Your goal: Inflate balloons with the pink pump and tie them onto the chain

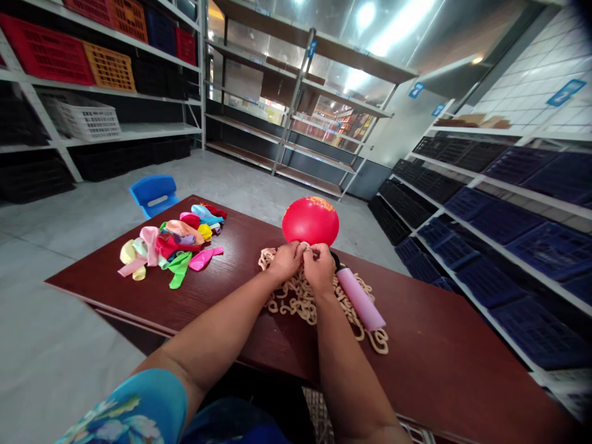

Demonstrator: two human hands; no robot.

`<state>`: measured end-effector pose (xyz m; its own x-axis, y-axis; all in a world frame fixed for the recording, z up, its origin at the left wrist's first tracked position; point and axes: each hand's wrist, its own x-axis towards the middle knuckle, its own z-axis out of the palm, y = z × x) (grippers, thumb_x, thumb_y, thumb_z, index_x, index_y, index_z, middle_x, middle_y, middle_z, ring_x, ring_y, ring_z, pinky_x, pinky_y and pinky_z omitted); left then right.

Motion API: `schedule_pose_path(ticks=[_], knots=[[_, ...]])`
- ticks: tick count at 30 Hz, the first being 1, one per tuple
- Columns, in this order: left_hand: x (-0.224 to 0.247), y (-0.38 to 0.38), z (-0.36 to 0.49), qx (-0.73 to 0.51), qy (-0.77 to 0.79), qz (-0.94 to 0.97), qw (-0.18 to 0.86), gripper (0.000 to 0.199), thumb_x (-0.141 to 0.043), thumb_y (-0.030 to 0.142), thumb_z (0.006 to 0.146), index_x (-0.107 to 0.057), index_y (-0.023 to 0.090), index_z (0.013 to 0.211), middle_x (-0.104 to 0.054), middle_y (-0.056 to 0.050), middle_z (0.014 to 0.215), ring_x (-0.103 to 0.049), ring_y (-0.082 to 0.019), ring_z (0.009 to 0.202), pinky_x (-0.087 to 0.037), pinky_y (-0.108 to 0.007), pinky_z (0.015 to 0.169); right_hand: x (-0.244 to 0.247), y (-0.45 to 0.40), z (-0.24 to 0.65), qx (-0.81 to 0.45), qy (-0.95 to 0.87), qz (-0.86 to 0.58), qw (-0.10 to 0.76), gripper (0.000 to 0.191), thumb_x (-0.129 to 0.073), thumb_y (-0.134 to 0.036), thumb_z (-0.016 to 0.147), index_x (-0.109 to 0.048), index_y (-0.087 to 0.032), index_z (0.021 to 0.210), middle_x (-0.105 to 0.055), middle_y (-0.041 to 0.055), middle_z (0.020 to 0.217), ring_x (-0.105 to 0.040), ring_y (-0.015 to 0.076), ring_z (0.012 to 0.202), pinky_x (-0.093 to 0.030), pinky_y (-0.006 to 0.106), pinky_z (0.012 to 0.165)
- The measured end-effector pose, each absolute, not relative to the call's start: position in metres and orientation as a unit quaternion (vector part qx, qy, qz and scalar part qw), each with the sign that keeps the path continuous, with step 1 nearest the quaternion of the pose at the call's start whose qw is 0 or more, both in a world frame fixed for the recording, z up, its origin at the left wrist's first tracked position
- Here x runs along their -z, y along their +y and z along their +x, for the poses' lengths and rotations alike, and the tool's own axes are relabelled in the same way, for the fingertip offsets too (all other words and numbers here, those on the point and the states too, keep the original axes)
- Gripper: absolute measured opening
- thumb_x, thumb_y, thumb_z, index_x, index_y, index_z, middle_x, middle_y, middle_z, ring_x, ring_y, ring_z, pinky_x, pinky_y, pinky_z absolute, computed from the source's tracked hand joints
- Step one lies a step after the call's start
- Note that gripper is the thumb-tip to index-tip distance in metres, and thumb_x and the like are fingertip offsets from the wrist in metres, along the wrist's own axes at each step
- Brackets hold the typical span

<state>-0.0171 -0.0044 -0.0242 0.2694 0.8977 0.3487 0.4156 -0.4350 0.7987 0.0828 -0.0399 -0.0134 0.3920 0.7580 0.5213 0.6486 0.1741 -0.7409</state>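
An inflated red balloon (309,221) with gold print sits just beyond my hands. Fingers of my left hand (287,259) are closed at its neck. My right hand (320,262) pinches at the same spot, fingertips nearly touching the left ones. A bit of pale cord shows between the fingertips; the knot or neck itself is mostly hidden. Beneath both hands lies a tangled heap of beige rope (303,302) on the brown table (430,345). A pink hand pump (359,299) with a black end rests on the rope, right of my right hand.
On the table's left lies a pile of uninflated balloons (178,240) in many colours. A blue chair (155,194) stands past the far left edge. Shelves with crates (111,66) line the left, and dark blue crates (531,259) fill the right rack. A metal rack (287,132) stands behind.
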Motion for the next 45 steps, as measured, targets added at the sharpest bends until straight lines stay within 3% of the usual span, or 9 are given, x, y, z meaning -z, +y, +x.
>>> schedule_pose_path(ticks=[10,17,22,31,38,45], knots=[[0.032,0.007,-0.020,-0.451,0.463,0.704,0.295,0.029,-0.036,0.034,0.088,-0.056,0.018,0.074,-0.059,-0.005,0.071,-0.052,-0.015,0.065,-0.036,-0.025,0.065,0.009,-0.043,0.080,-0.028,-0.643,-0.561,0.521,0.020,-0.050,-0.037,0.080,-0.059,-0.020,0.079,-0.061,0.0036,0.078,-0.053,0.0143,0.071,-0.042,0.028,0.070],[0.035,0.007,-0.020,-0.452,0.449,0.721,0.273,0.033,-0.033,0.037,0.089,-0.055,0.018,0.074,-0.058,-0.004,0.071,-0.051,-0.013,0.064,-0.036,-0.024,0.063,0.013,-0.039,0.082,-0.225,-0.548,-0.544,0.594,0.023,-0.058,-0.041,0.073,-0.057,-0.019,0.082,-0.063,0.0005,0.072,-0.054,0.0114,0.052,-0.046,0.026,0.052],[0.038,0.008,-0.020,-0.455,0.441,0.724,0.274,0.030,-0.035,0.035,0.088,-0.053,0.017,0.072,-0.058,-0.003,0.068,-0.050,-0.012,0.062,-0.035,-0.023,0.060,0.016,-0.036,0.082,-0.283,-0.526,-0.509,0.620,0.026,-0.064,-0.037,0.069,-0.057,-0.019,0.086,-0.064,0.0006,0.077,-0.056,0.0105,0.053,-0.048,0.025,0.050],[0.037,0.008,-0.020,-0.463,0.439,0.712,0.293,0.030,-0.035,0.035,0.088,-0.055,0.017,0.076,-0.060,-0.003,0.072,-0.052,-0.013,0.065,-0.038,-0.024,0.063,0.016,-0.035,0.083,-0.267,-0.519,-0.521,0.623,0.026,-0.066,-0.040,0.066,-0.064,-0.018,0.080,-0.066,0.0020,0.076,-0.058,0.0125,0.062,-0.049,0.026,0.055],[0.036,0.009,-0.021,-0.460,0.439,0.713,0.295,0.032,-0.033,0.035,0.090,-0.055,0.016,0.076,-0.059,-0.003,0.070,-0.052,-0.013,0.063,-0.038,-0.024,0.062,0.019,-0.033,0.085,-0.321,-0.518,-0.519,0.600,0.028,-0.060,-0.044,0.071,-0.061,-0.018,0.082,-0.065,0.0005,0.072,-0.054,0.0095,0.053,-0.046,0.024,0.053],[0.035,0.007,-0.022,-0.459,0.417,0.720,0.312,0.032,-0.035,0.036,0.089,-0.056,0.016,0.076,-0.058,-0.002,0.068,-0.051,-0.012,0.062,-0.038,-0.023,0.061,0.022,-0.031,0.087,-0.327,-0.495,-0.516,0.618,0.031,-0.067,-0.041,0.065,-0.061,-0.017,0.083,-0.064,0.0004,0.073,-0.053,0.0091,0.056,-0.045,0.022,0.051]])
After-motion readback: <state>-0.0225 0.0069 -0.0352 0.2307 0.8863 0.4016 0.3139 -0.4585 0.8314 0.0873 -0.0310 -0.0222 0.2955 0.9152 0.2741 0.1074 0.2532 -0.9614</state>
